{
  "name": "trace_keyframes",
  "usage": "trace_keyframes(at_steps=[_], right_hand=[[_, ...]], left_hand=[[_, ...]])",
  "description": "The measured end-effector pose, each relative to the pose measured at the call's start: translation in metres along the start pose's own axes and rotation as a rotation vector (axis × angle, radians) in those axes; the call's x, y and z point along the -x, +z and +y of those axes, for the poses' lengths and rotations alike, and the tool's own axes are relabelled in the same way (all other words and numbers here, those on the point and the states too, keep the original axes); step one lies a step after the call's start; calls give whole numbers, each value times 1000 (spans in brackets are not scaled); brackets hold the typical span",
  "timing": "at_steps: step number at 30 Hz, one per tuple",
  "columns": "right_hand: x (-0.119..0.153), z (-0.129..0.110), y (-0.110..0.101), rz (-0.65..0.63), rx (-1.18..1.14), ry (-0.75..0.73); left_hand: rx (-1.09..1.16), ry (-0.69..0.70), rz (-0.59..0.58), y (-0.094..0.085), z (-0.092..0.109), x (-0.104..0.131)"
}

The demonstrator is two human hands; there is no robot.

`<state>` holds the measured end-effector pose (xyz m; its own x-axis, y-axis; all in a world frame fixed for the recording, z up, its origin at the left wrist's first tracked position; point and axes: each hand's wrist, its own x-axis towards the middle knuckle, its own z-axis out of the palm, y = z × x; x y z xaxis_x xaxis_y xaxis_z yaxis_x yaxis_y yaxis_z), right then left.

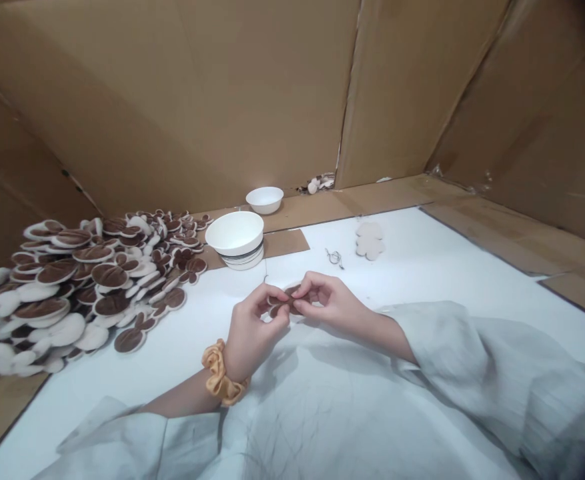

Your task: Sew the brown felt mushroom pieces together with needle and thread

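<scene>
Both hands meet over the white table sheet (422,267), pinching 1 small brown-and-cream paw-shaped fabric patch (286,301) between them. The left hand (252,330), with a mustard-yellow satin scrunchie (221,373) on its wrist, has thumb and forefinger closed on the patch's left edge; the right hand (329,303) has its fingertips closed on the right edge, so the patch sits just above the sheet, near the middle of the table. A thin dark thread (265,273) rises from the patch by the left fingers. To the left lies a large heap of brown-and-cream paw patches (82,280), spilling toward a stack of white paper bowls (235,237). Behind it stands 1 smaller white bowl (265,199). Beyond the hands lie a plain cream paw-shaped piece (369,240) and a small dark wire tangle (334,257), apart from each other. Brown cardboard walls (197,100) enclose the table.
</scene>
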<state>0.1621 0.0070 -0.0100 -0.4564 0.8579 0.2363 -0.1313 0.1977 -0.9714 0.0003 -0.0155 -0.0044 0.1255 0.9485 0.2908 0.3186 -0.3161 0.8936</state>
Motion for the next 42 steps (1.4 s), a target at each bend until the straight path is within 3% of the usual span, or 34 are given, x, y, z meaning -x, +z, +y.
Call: trace_keyframes(at_steps=[13, 18, 25, 29, 32, 36, 39, 42], right_hand=[[0, -1, 0, -91, 51, -38], [-1, -2, 0, -40, 73, -29], [-3, -3, -3, -5, 55, 57], [-6, 0, -10, -84, -15, 115], [-4, 2, -14, -113, 245, 110], [0, 4, -14, 26, 706, -85], [1, 4, -11, -8, 780, -164], [-1, 4, -7, -71, 816, -135]], left_hand=[[-47, -45, 50, -2, 4, -1], [-63, -34, 52, 0, 5, 1], [-37, -12, -32, -2, 4, 1], [-146, -52, -74, -4, 0, 0], [-302, -63, -98, -4, -4, 0], [-551, 14, -34, -3, -7, 0], [-643, -2, -19, -4, -6, 1], [-656, -7, -44, -5, -5, 4]])
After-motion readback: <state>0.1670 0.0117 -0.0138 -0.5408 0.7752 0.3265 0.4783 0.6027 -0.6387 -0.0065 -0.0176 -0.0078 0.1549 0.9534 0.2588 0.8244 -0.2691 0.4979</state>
